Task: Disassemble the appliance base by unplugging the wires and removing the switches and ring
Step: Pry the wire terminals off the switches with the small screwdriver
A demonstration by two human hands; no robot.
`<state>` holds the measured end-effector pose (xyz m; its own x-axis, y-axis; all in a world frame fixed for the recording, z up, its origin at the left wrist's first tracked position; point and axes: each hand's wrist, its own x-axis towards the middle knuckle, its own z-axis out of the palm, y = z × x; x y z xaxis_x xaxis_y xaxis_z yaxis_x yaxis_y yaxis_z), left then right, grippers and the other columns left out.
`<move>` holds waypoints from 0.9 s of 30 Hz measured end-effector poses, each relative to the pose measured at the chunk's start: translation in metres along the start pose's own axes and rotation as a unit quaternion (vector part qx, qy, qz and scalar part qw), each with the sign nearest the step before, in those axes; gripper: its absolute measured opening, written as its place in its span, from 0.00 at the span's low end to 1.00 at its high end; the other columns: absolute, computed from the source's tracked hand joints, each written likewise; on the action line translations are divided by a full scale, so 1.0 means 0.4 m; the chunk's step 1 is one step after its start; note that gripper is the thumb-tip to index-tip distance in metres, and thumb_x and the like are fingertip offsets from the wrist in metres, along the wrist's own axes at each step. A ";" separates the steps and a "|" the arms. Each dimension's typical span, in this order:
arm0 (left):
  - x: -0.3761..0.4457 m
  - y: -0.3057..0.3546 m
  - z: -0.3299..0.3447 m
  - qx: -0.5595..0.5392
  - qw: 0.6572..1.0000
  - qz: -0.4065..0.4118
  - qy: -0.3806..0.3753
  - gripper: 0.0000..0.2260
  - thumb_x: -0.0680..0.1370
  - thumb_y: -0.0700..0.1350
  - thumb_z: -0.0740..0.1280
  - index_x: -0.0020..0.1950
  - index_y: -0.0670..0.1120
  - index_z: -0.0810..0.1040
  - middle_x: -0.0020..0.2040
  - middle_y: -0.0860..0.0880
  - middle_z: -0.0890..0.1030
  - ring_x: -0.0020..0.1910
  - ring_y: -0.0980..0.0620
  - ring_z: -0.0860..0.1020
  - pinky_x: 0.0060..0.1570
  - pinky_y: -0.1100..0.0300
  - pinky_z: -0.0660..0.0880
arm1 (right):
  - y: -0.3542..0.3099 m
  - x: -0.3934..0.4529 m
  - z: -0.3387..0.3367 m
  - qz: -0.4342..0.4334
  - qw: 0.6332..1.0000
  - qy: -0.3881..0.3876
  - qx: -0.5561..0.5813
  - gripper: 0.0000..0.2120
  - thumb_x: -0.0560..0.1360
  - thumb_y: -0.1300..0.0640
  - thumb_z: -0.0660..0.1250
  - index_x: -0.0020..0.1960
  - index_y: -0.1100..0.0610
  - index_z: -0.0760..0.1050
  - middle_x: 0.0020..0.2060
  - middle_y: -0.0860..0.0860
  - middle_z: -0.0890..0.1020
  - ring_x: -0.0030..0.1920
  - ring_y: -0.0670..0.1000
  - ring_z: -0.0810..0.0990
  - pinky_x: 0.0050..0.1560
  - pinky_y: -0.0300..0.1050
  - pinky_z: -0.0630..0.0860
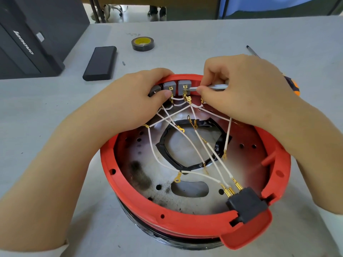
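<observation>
Right hand [239,88] pinches silver-shafted orange-handled screwdriver [213,87] at grey plastic switch [183,88] terminal; left hand [137,95] grips round red plastic base [185,221]. Risk: tip slips, bends brass terminal, jabs left thumb.

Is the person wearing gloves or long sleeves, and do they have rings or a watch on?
No gloves: both the left hand and the right hand are bare. The forearms are bare too. No ring or watch shows on the parts in view. At the bottom left corner a bit of white fabric edges the left arm, most likely a pushed-up sleeve.
</observation>
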<state>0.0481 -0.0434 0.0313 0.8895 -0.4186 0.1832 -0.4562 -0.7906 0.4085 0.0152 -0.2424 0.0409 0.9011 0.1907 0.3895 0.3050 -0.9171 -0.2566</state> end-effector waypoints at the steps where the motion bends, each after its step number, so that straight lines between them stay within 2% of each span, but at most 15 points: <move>1: 0.000 0.000 0.000 -0.002 1.000 0.000 0.001 0.14 0.80 0.52 0.59 0.66 0.61 0.69 0.43 0.62 0.71 0.37 0.59 0.68 0.34 0.82 0.60 | 0.002 0.000 -0.001 0.009 1.000 0.000 0.018 0.05 0.72 0.49 0.65 0.40 0.49 0.73 0.32 0.44 0.76 0.39 0.49 0.73 0.39 0.44 0.64; 5: -0.002 0.001 -0.002 -0.007 1.000 0.000 0.004 0.15 0.80 0.52 0.60 0.67 0.59 0.69 0.41 0.62 0.71 0.37 0.59 0.67 0.35 0.84 0.59 | 0.003 -0.003 -0.005 0.027 0.999 -0.001 0.038 0.05 0.71 0.50 0.66 0.39 0.51 0.74 0.32 0.46 0.77 0.37 0.50 0.74 0.39 0.45 0.68; 8: 0.000 0.001 -0.001 -0.006 1.000 -0.001 0.006 0.16 0.80 0.52 0.59 0.68 0.59 0.68 0.43 0.62 0.70 0.39 0.62 0.65 0.35 0.83 0.60 | 0.001 -0.002 -0.005 0.028 0.999 -0.005 0.028 0.05 0.71 0.50 0.66 0.38 0.49 0.72 0.30 0.45 0.75 0.36 0.49 0.72 0.37 0.44 0.65; 11: 0.000 0.000 -0.001 -0.007 1.000 -0.006 0.003 0.15 0.80 0.52 0.59 0.67 0.60 0.68 0.45 0.62 0.70 0.38 0.58 0.67 0.35 0.79 0.59 | 0.002 -0.001 -0.004 0.030 0.999 -0.008 0.020 0.05 0.71 0.50 0.66 0.38 0.48 0.72 0.29 0.43 0.73 0.36 0.48 0.72 0.35 0.44 0.64; 16: 0.003 0.001 0.000 -0.006 1.000 -0.010 -0.001 0.15 0.80 0.53 0.59 0.67 0.60 0.68 0.42 0.62 0.70 0.37 0.58 0.68 0.34 0.80 0.59 | 0.006 0.002 0.003 0.029 1.000 -0.004 0.002 0.06 0.73 0.46 0.65 0.40 0.47 0.73 0.34 0.43 0.75 0.40 0.48 0.73 0.39 0.44 0.62; 20: 0.003 0.000 0.002 -0.005 1.000 -0.008 -0.004 0.15 0.80 0.52 0.59 0.66 0.60 0.69 0.39 0.64 0.69 0.36 0.71 0.69 0.34 0.81 0.61 | 0.006 0.003 0.007 0.020 1.000 0.008 -0.012 0.07 0.74 0.45 0.65 0.41 0.46 0.74 0.34 0.42 0.74 0.41 0.48 0.73 0.38 0.43 0.61; 22: 0.004 -0.002 0.002 -0.004 1.000 -0.008 -0.003 0.15 0.80 0.52 0.60 0.66 0.59 0.69 0.39 0.63 0.70 0.35 0.67 0.69 0.34 0.78 0.61 | 0.005 0.005 0.008 0.020 1.000 0.011 -0.015 0.07 0.74 0.45 0.66 0.41 0.47 0.74 0.35 0.43 0.75 0.41 0.49 0.73 0.37 0.44 0.61; 24: 0.005 -0.003 0.003 0.002 1.000 -0.007 -0.002 0.15 0.80 0.52 0.59 0.66 0.60 0.68 0.40 0.62 0.69 0.35 0.60 0.68 0.33 0.73 0.60 | 0.004 0.008 0.008 0.017 1.000 0.005 -0.015 0.07 0.74 0.45 0.66 0.41 0.47 0.75 0.37 0.43 0.76 0.42 0.49 0.74 0.35 0.44 0.61; 27: 0.004 0.000 0.005 0.007 1.000 -0.006 0.002 0.15 0.80 0.52 0.59 0.66 0.59 0.69 0.45 0.61 0.70 0.40 0.58 0.66 0.33 0.64 0.59 | 0.007 0.008 0.005 0.019 1.000 -0.003 -0.004 0.08 0.74 0.45 0.66 0.41 0.48 0.75 0.38 0.43 0.77 0.43 0.49 0.74 0.36 0.43 0.62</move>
<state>0.0492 -0.0450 0.0298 0.8950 -0.4077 0.1811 -0.4458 -0.8013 0.3989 0.0196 -0.2438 0.0396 0.9140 0.1573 0.3740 0.2675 -0.9267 -0.2639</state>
